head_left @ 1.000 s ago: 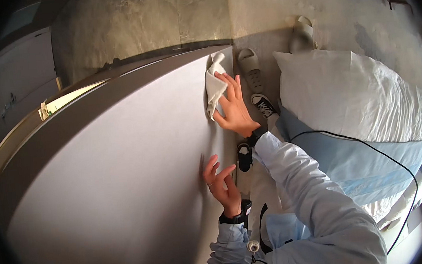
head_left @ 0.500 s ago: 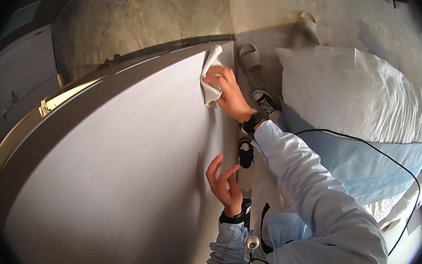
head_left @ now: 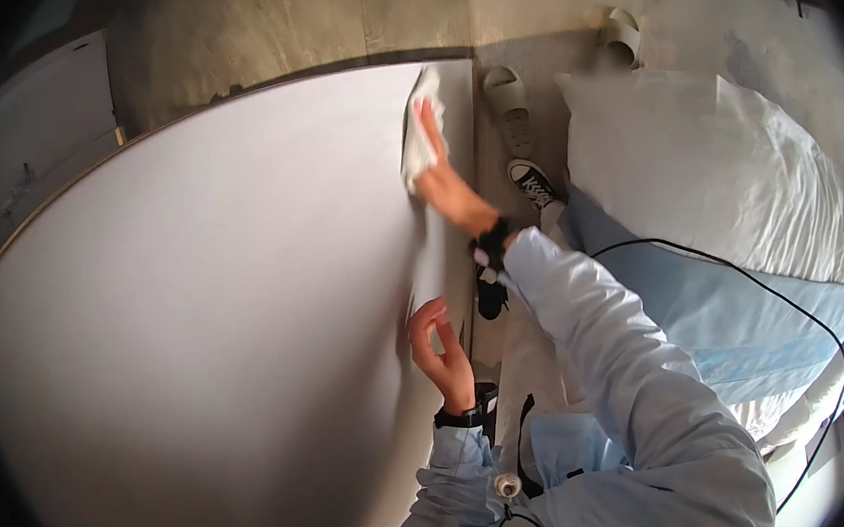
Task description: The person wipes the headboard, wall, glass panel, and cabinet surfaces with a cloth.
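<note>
A large white panel (head_left: 193, 284) fills the left of the view. My right hand (head_left: 445, 186), wearing a black wristband, presses a whitish cloth (head_left: 422, 148) against the panel close to its far right corner. The fingers stretch along the cloth and are smeared by motion. Lower down, my left hand (head_left: 442, 357) is at the panel's right edge, its fingers curled and the thumb drawn in toward the index finger. Whether a thing sits between those fingertips is hidden. A shadow lies on the panel beside this hand.
A bed with a white pillow (head_left: 673, 151) and blue bedding (head_left: 727, 307) stands to the right. A black cable (head_left: 745, 285) runs over it. Slippers (head_left: 505, 91) and a black sneaker (head_left: 532, 184) are on the floor between bed and panel.
The panel's far edge has shifted, and the lit yellowish gap behind it no longer shows. My right hand has turned flatter on the cloth. The left fingers have drawn together at the edge.
</note>
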{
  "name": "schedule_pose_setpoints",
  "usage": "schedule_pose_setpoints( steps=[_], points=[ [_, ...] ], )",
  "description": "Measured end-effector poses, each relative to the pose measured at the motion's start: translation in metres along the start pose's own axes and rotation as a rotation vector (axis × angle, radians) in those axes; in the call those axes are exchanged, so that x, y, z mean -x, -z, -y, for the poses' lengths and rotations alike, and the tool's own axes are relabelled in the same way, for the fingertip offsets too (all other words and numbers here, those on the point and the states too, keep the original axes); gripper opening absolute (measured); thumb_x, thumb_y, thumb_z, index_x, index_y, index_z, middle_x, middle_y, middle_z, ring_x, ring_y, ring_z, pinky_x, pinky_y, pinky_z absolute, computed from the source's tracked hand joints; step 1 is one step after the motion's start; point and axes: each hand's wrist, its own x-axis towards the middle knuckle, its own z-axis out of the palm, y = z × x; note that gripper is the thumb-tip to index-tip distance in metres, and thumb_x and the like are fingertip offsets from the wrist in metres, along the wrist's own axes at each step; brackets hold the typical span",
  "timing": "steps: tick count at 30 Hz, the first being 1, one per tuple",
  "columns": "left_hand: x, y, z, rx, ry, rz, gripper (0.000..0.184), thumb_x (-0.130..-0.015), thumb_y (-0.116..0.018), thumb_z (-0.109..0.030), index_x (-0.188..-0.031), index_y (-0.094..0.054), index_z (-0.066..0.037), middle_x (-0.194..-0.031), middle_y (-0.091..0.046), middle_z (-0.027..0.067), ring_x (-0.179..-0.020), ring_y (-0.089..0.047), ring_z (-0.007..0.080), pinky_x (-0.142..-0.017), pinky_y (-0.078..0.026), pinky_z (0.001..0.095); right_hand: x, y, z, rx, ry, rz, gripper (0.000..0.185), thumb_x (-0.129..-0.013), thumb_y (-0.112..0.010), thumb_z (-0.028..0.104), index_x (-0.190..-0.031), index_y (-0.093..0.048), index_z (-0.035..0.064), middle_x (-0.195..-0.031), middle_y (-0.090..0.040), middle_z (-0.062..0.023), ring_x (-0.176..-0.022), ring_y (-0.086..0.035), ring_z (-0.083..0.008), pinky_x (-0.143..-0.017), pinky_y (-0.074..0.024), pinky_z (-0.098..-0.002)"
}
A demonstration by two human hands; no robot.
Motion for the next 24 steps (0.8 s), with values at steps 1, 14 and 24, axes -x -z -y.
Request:
schedule_pose_setpoints(
  steps=[1,14,24],
  points=[
    [0.002,0.006,-0.006,0.011,-0.013,0.002,0.021,-0.086,-0.048,0.009,-0.101,-0.059,-0.001,-0.104,-0.062,0.0136,-0.094,-0.060,0.0284,-0.084,-0.047,0.0367,0.021,-0.009,0.010,0.006,0.069,0.039,0.083,-0.071,-0.042,-0.002,-0.150,-0.016,0.0080,-0.156,0.009,-0.0182,-0.144,0.009,-0.0361,-0.114,-0.0036,-0.0464],
    [-0.018,0.026,-0.113,-1.162,-0.660,-0.387,0.039,-0.094,-0.048,-0.023,-0.128,-0.054,-0.004,-0.141,-0.043,0.0152,-0.138,-0.022,0.0364,-0.112,-0.015,0.0462,0.055,-0.082,0.150,0.524,0.862,0.344,0.044,-0.093,-0.046,0.041,-0.136,-0.040,0.0468,-0.157,-0.014,0.0004,-0.145,-0.005,-0.0314,-0.115,0.0002,-0.0548],
    [-0.038,-0.023,0.003,-1.250,-0.486,0.426,0.053,-0.092,-0.047,-0.021,-0.142,-0.037,-0.006,-0.152,-0.030,0.0041,-0.141,-0.023,0.0291,-0.114,-0.013,0.0460,0.122,-0.073,-0.023,0.143,0.224,-0.070,0.058,-0.096,-0.037,0.044,-0.145,-0.031,0.0140,-0.156,-0.013,-0.0123,-0.144,-0.009,-0.0309,-0.115,-0.0035,-0.0502]
  ],
)
